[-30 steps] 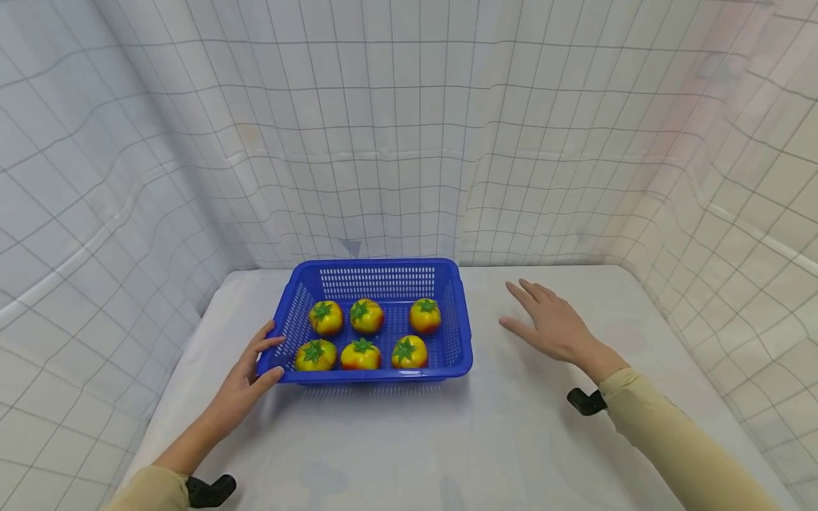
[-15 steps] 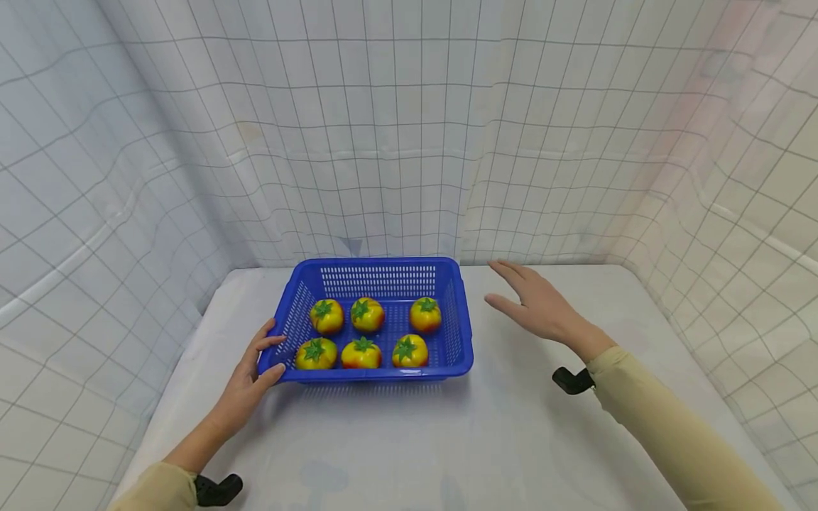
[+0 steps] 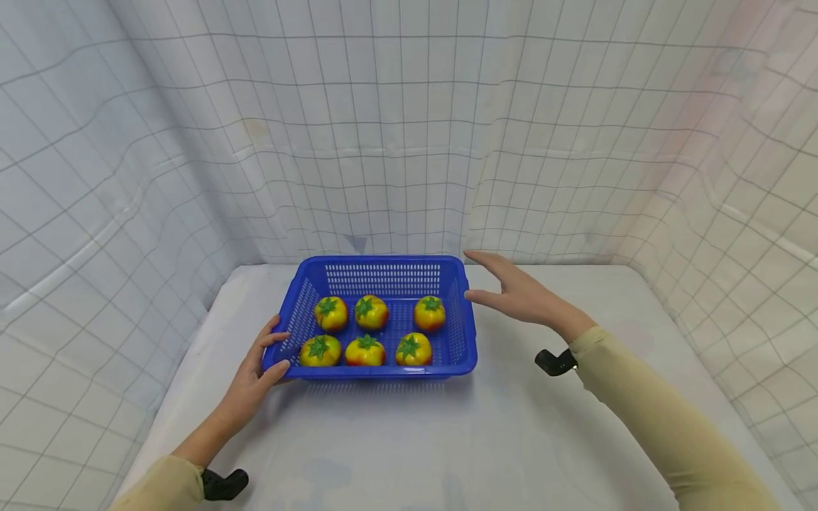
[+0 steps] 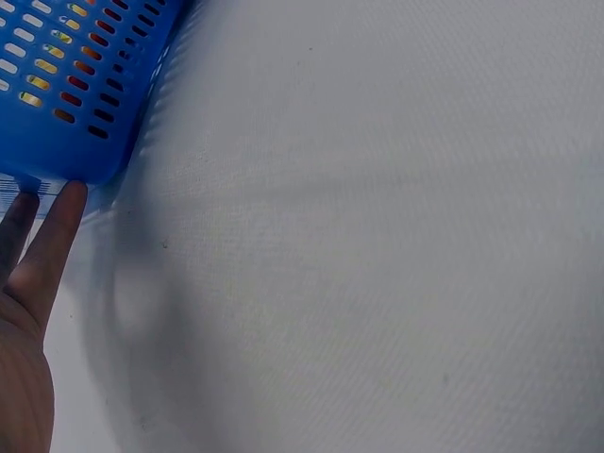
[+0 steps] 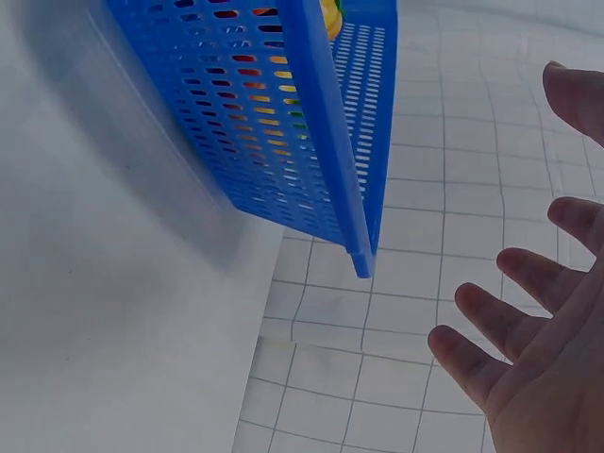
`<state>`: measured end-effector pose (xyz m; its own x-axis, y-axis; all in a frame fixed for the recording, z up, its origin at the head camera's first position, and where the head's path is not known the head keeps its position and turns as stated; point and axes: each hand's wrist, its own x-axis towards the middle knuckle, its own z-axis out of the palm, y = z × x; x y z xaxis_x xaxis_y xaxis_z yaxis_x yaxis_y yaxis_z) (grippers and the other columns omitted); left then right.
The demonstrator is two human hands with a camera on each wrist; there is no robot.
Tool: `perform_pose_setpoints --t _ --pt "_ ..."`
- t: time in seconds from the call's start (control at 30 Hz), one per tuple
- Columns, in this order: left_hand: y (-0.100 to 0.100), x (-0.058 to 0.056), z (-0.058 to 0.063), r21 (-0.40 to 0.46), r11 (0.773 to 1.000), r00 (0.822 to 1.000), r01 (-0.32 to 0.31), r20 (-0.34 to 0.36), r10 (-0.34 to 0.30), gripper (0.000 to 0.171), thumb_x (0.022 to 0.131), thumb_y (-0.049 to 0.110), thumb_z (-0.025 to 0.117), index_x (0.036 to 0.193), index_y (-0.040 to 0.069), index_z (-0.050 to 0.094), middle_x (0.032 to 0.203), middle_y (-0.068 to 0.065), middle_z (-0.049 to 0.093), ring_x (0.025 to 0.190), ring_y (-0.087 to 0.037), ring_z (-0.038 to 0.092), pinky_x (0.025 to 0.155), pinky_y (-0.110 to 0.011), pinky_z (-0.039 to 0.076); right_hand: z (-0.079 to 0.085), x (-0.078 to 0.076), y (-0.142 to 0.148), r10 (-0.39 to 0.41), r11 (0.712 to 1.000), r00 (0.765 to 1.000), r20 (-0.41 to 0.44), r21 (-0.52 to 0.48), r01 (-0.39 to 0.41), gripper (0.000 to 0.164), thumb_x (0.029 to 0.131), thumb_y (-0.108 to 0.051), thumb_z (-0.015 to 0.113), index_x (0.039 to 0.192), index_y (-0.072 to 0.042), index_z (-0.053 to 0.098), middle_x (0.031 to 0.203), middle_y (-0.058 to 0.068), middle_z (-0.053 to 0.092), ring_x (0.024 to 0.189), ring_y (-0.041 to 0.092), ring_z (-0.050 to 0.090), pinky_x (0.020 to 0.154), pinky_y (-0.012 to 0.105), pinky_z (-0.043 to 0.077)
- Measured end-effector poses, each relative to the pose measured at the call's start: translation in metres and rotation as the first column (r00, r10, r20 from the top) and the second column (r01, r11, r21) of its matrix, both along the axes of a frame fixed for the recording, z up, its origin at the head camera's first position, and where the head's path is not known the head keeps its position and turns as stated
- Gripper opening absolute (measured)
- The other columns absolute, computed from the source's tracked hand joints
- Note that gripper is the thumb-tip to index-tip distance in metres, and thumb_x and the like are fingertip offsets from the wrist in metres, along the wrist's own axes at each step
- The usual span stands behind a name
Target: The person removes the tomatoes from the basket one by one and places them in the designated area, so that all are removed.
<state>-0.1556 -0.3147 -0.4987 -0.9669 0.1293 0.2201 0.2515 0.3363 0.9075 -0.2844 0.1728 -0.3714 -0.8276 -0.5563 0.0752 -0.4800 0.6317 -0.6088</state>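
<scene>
- A white fabric back wall [image 3: 409, 113], printed with a thin grey grid, hangs in soft folds that bend its lines.
- A matching white gridded left wall [image 3: 70, 213] looks cool and bluish; the white gridded right wall [image 3: 760, 191] looks warmer, with a pinkish tinge higher up.
- A pale tan patch [image 3: 255, 128] marks the back wall, and a small grey-blue triangular mark [image 3: 356, 243] sits near its foot.
- A smooth white tabletop [image 3: 409, 447] reaches to the back wall, its far corners rounded; faint grey-blue blotches [image 3: 327, 472] show toward the front.
- Soft-edged shadows lie across the tabletop under diffuse light.
</scene>
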Motion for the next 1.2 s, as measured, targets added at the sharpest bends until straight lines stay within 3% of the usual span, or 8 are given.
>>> perform_pose_setpoints --t 0.27,0.53,0.77,1.07,1.2 --pt "0.002 0.001 0.003 0.09 0.995 0.999 0.043 0.008 -0.044 0.045 0.107 0.005 0.047 0.15 0.003 0.034 0.172 -0.003 0.002 0.149 -0.053 0.004 0.091 -0.016 0.05 0.001 -0.005 -0.014 0.065 0.997 0.997 0.053 -0.051 -0.062 0.079 0.096 -0.058 0.062 0.162 -0.034 0.026 0.165 -0.002 0.028 0.148 0.028 0.032 0.108 0.062 0.04" --pt "0.002 0.002 0.006 0.115 0.993 0.999 0.04 0.028 -0.043 0.046 0.107 0.006 0.049 0.151 0.002 0.035 0.173 -0.003 0.002 0.149 -0.055 0.005 0.091 -0.017 0.051 0.003 -0.006 -0.023 0.119 0.99 0.986 0.119 -0.092 -0.109 0.076 0.096 -0.047 0.068 0.161 -0.032 0.03 0.161 0.002 0.035 0.145 0.035 0.035 0.11 0.065 0.037" --pt "0.001 0.003 0.007 0.135 0.99 0.997 0.04 0.055 -0.048 0.047 0.107 0.007 0.05 0.152 0.004 0.036 0.173 0.0 0.002 0.148 -0.057 0.006 0.091 -0.019 0.052 0.005 -0.008 -0.032 0.158 0.986 0.975 0.155 -0.082 -0.147 0.075 0.094 -0.042 0.072 0.159 -0.028 0.037 0.159 -0.002 0.04 0.142 0.031 0.042 0.113 0.057 0.037" --pt "0.001 0.004 0.007 0.1 0.995 0.998 0.026 0.049 -0.031 0.048 0.106 0.007 0.052 0.152 0.004 0.038 0.173 0.0 0.004 0.147 -0.059 0.01 0.091 -0.018 0.051 0.001 -0.012 -0.04 0.21 0.977 0.952 0.221 -0.073 -0.199 0.076 0.092 -0.041 0.074 0.158 -0.026 0.039 0.158 -0.01 0.041 0.14 0.02 0.045 0.112 0.049 0.041" --pt "0.0 0.003 0.007 0.042 0.999 1.0 0.006 0.02 -0.006 0.048 0.105 0.007 0.054 0.151 0.004 0.04 0.173 0.001 0.004 0.15 -0.054 0.007 0.095 -0.013 0.045 -0.001 -0.014 -0.045 0.24 0.971 0.941 0.239 -0.05 -0.235 0.074 0.093 -0.04 0.074 0.157 -0.025 0.041 0.159 -0.004 0.042 0.141 0.024 0.045 0.112 0.049 0.041"
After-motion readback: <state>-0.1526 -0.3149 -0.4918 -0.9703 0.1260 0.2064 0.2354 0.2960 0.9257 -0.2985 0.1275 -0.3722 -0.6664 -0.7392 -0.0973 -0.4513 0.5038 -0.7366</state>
